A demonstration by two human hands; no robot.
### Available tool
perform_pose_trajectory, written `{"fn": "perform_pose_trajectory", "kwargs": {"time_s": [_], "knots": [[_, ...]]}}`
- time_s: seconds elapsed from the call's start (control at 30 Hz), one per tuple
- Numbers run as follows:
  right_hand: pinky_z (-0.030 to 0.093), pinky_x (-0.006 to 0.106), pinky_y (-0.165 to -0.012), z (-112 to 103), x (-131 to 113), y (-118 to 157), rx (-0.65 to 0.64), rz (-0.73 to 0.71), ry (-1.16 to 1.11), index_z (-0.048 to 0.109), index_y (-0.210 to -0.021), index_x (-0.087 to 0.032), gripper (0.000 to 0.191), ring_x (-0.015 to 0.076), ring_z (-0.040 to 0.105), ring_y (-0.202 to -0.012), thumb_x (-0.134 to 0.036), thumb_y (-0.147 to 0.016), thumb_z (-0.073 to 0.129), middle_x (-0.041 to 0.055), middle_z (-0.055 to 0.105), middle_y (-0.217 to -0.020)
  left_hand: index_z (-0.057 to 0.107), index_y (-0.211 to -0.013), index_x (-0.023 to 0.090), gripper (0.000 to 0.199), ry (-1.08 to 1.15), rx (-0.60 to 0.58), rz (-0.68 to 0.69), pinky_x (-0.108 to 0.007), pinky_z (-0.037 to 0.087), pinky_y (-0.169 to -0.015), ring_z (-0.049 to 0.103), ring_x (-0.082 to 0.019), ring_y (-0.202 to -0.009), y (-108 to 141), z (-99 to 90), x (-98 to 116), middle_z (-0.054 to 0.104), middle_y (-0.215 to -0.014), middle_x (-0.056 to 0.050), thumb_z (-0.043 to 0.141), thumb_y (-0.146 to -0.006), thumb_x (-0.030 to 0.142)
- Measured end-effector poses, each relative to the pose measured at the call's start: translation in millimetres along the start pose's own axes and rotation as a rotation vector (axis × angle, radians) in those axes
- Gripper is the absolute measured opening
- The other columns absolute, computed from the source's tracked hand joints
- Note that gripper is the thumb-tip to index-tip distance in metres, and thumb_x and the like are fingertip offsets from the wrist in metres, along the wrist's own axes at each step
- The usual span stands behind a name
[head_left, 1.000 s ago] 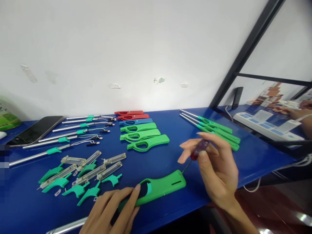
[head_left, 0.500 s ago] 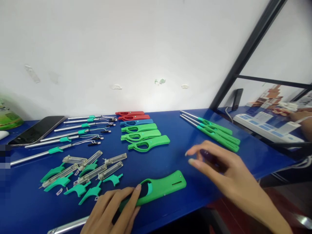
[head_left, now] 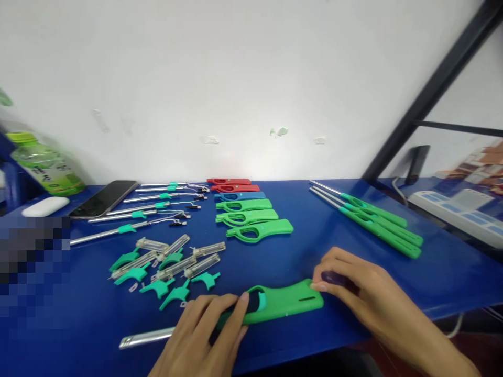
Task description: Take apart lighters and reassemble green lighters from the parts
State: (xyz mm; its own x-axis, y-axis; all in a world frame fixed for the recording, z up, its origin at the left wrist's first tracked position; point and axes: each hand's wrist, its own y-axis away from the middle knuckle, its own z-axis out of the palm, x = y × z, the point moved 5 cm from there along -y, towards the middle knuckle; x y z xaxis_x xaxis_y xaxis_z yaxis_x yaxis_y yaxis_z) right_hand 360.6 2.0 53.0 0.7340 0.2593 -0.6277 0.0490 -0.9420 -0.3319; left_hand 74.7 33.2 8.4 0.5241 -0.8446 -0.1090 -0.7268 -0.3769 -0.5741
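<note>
My left hand [head_left: 208, 330] is closed around the front of a green gas lighter [head_left: 285, 301] lying on the blue table, its metal tube [head_left: 147, 337] sticking out to the left. At the lighter's butt end, the thumb and index finger of my right hand [head_left: 353, 285] touch or nearly touch the casing. Curled inside that hand is a dark purple, handle-like object [head_left: 340, 280], mostly hidden by the fingers. Left of the lighter lie teal triggers [head_left: 157, 288] and clear fuel tanks [head_left: 202, 265]. Behind it, green handle shells [head_left: 261, 230] form a row with blue and red ones.
Three whole green lighters [head_left: 377, 230] lie at the right. Metal tubes with wires [head_left: 129, 229], a phone [head_left: 104, 199], a white mouse-like object [head_left: 46, 206] and a green bottle [head_left: 45, 165] are at the left. A power strip [head_left: 459, 212] sits beyond the black frame.
My right hand has come down and left onto the lighter's butt end, still with the purple object. My left hand keeps its hold. The view has turned left.
</note>
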Motion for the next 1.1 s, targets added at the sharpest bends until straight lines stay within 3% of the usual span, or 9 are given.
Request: {"fn": "perform_pose_trajectory", "kwargs": {"time_s": [0.2,0.27,0.37,0.53,0.67,0.8,0.9,1.1], "knots": [[0.054,0.028,-0.069,-6.9,-1.8,-7.8,0.028,0.052,0.050,0.074,-0.087,-0.029,0.026,0.0192,0.071,-0.076,-0.048,-0.103,0.068,0.0009,0.074,-0.088,0.059,-0.151,0.017,0.041,0.033,-0.048,-0.066,-0.036,0.065,-0.089,0.072,-0.023,-0.106,-6.8,-5.8,11.4,0.074,-0.120,-0.010,0.048,-0.111,0.017],[0.053,0.029,-0.071,-9.5,-11.9,-20.0,0.001,0.064,0.072,0.074,-0.087,-0.028,0.028,0.0192,0.070,-0.078,-0.049,-0.103,0.067,0.0013,0.074,-0.089,0.059,-0.150,0.017,0.041,0.057,-0.043,-0.084,-0.038,0.066,-0.087,0.072,-0.024,-0.105,-7.5,-4.8,11.9,0.074,-0.120,-0.010,0.048,-0.111,0.016],[0.051,0.028,-0.072,-3.9,-38.3,-50.9,-0.117,-0.029,0.050,0.073,-0.088,-0.027,0.026,0.0171,0.068,-0.079,-0.044,-0.106,0.065,0.0002,0.073,-0.091,0.062,-0.147,0.017,0.038,0.055,-0.016,-0.075,-0.041,0.067,-0.085,0.073,-0.025,-0.102,-8.2,-3.3,11.5,0.074,-0.117,-0.010,0.047,-0.111,0.017],[0.048,0.027,-0.076,38.7,-83.4,-113.7,-0.386,-0.280,0.082,0.073,-0.092,-0.021,0.013,0.0157,0.067,-0.085,-0.030,-0.103,0.075,0.0004,0.075,-0.097,0.062,-0.145,0.017,0.037,0.046,-0.017,-0.060,-0.045,0.068,-0.084,0.074,-0.025,-0.098,-8.7,-1.9,10.7,0.075,-0.113,-0.008,0.046,-0.112,0.019],[0.045,0.028,-0.078,87.3,-98.9,-148.2,-0.444,-0.375,0.125,0.076,-0.097,-0.020,0.008,0.0172,0.067,-0.091,-0.027,-0.102,0.076,0.0017,0.076,-0.098,0.062,-0.144,0.015,0.036,0.054,-0.004,-0.061,-0.043,0.068,-0.082,0.075,-0.025,-0.095,-9.2,-1.3,12.1,0.075,-0.110,-0.008,0.047,-0.112,0.020],[0.040,0.028,-0.071,126.5,-105.1,-160.0,-0.473,-0.432,0.187,0.077,-0.100,-0.018,0.012,0.0170,0.063,-0.083,-0.028,-0.104,0.073,0.0035,0.072,-0.094,0.064,-0.141,0.016,0.034,0.072,0.023,-0.085,-0.042,0.068,-0.080,0.074,-0.024,-0.092,-9.3,0.0,12.6,0.075,-0.107,-0.007,0.048,-0.111,0.018],[0.037,0.029,-0.069,138.4,-108.6,-161.4,-0.462,-0.450,0.234,0.076,-0.101,-0.017,0.015,0.0174,0.060,-0.081,-0.028,-0.107,0.069,0.0054,0.070,-0.096,0.064,-0.140,0.016,0.034,0.076,0.035,-0.097,-0.044,0.069,-0.081,0.074,-0.023,-0.091,-8.8,-0.1,13.3,0.075,-0.108,-0.006,0.049,-0.110,0.017],[0.036,0.030,-0.069,140.3,-113.6,-161.6,-0.453,-0.470,0.300,0.076,-0.107,-0.014,0.019,0.0181,0.059,-0.081,-0.029,-0.108,0.065,0.0083,0.068,-0.102,0.065,-0.137,0.016,0.032,0.077,0.063,-0.116,-0.043,0.068,-0.077,0.073,-0.023,-0.087,-10.6,-0.5,13.3,0.075,-0.105,-0.005,0.052,-0.108,0.016]]}}
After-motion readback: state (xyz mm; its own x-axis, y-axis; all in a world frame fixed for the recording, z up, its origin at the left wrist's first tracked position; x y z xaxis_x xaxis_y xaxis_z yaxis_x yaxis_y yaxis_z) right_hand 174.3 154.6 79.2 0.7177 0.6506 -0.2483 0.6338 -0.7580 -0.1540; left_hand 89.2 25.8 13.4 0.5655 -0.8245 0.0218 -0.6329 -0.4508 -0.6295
